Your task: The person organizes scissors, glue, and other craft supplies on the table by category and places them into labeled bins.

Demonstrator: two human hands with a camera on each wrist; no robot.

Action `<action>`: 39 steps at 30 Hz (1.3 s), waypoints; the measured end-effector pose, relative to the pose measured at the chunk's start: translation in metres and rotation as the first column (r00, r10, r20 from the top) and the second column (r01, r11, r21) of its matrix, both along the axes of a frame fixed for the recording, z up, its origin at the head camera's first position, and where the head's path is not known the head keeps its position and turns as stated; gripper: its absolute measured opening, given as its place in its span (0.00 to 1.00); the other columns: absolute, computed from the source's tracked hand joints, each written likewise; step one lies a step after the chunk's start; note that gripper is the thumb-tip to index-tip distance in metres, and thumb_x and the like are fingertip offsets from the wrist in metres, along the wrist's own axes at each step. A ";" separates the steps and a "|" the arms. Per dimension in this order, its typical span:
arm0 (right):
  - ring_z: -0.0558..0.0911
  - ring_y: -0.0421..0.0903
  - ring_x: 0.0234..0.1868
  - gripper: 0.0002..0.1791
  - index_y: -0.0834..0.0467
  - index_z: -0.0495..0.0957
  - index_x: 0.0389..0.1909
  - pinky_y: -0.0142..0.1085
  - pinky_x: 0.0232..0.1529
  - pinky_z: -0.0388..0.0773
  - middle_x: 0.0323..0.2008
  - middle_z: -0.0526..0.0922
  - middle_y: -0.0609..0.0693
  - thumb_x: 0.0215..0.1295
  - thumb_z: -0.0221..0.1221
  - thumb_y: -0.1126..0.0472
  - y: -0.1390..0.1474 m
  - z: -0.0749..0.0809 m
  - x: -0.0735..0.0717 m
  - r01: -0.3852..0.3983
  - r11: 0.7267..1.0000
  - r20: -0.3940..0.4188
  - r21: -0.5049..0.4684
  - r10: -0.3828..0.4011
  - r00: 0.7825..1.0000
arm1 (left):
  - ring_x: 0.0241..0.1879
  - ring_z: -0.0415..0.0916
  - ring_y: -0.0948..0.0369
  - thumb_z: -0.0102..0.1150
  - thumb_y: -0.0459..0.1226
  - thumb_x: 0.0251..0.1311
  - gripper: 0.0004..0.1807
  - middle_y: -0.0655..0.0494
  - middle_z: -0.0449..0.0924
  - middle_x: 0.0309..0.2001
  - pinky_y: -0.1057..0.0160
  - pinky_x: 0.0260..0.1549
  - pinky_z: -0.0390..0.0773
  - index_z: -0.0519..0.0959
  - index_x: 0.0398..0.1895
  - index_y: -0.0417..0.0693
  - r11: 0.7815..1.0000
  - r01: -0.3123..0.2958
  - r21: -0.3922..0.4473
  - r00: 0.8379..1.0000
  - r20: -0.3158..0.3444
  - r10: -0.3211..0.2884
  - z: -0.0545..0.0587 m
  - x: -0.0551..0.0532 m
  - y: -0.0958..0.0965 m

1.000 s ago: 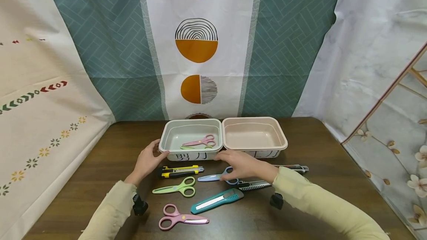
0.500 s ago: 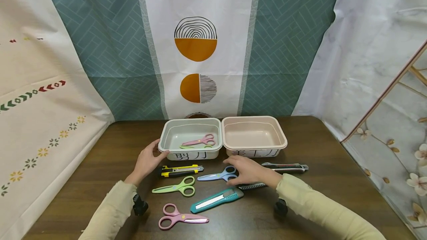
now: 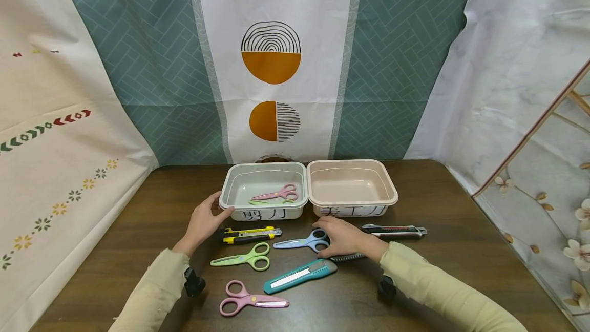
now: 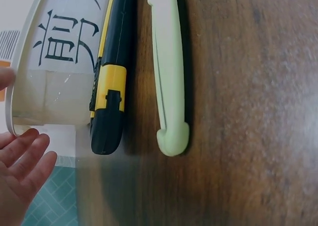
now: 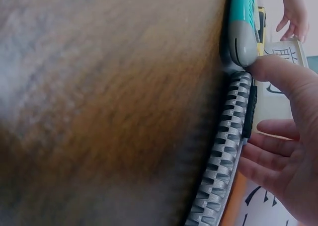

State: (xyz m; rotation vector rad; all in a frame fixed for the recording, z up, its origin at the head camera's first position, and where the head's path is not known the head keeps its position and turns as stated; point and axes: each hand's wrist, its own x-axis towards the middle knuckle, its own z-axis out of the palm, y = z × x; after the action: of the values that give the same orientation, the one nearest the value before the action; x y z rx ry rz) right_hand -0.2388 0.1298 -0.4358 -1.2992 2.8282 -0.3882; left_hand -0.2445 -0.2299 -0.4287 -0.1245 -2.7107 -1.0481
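Observation:
My left hand (image 3: pixel 203 222) holds the front left corner of a pale green plastic box (image 3: pixel 265 212), thumb at the rim and fingers at the side. In that box lie pink scissors (image 3: pixel 276 193) and green-handled scissors, partly hidden. My right hand (image 3: pixel 343 235) is lowered over a grey ridged utility knife (image 5: pixel 218 166) on the table, its thumb near one end and the other fingers along the far side; a firm grip is not visible. Blue scissors (image 3: pixel 301 242) lie just left of this hand. A teal utility knife (image 3: pixel 299 276) lies in front of it.
A pink plastic box (image 3: pixel 352 204) adjoins the green one. Around the hands on the brown table (image 3: pixel 415 281) are a yellow-black utility knife (image 3: pixel 251 235), green scissors (image 3: pixel 244 258), pink scissors (image 3: pixel 251 300) and a black-silver utility knife (image 3: pixel 396 231). Patterned cloth hangs behind.
My right hand has moved right and a little toward me, from beside the boxes past the blue scissors to the grey knife. My left hand stays at the green box.

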 end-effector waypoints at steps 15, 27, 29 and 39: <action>0.73 0.42 0.40 0.29 0.62 0.78 0.43 0.34 0.43 0.71 0.38 0.75 0.48 0.40 0.67 0.48 0.001 -0.003 -0.006 -0.037 0.999 0.007 0.005 0.037 0.999 | 0.44 0.74 0.48 0.61 0.46 0.54 0.34 0.39 0.76 0.47 0.48 0.42 0.72 0.64 0.60 0.36 1.000 0.009 0.003 1.000 -0.004 -0.009 0.001 -0.001 0.000; 0.75 0.43 0.39 0.29 0.60 0.79 0.39 0.36 0.40 0.72 0.36 0.77 0.47 0.37 0.68 0.45 -0.005 0.004 -0.012 -0.081 0.997 -0.060 0.018 0.081 0.995 | 0.44 0.74 0.48 0.61 0.45 0.54 0.34 0.39 0.76 0.47 0.49 0.41 0.72 0.65 0.60 0.35 1.000 0.004 0.011 1.000 -0.009 -0.004 0.001 -0.001 0.001; 0.75 0.44 0.38 0.28 0.60 0.79 0.39 0.36 0.40 0.72 0.36 0.77 0.47 0.38 0.68 0.45 -0.007 0.008 -0.011 -0.088 0.996 -0.062 0.018 0.089 0.994 | 0.43 0.74 0.48 0.61 0.44 0.54 0.33 0.39 0.76 0.47 0.49 0.40 0.72 0.65 0.60 0.35 1.000 0.005 0.011 1.000 -0.009 -0.005 0.002 -0.001 0.001; 0.73 0.40 0.36 0.29 0.58 0.78 0.39 0.34 0.39 0.72 0.35 0.76 0.46 0.39 0.67 0.42 -0.012 0.019 -0.008 -0.095 0.994 -0.089 0.056 0.100 0.991 | 0.44 0.74 0.48 0.61 0.45 0.54 0.34 0.39 0.76 0.47 0.48 0.41 0.72 0.64 0.60 0.36 1.000 0.006 0.004 1.000 0.001 -0.006 0.000 -0.001 0.000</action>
State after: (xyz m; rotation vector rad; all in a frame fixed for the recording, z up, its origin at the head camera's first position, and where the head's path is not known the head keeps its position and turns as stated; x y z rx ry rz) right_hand -0.2467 0.1182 -0.4169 -1.4746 2.8125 -0.2574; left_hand -0.2451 -0.2303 -0.4288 -0.1307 -2.7106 -1.0557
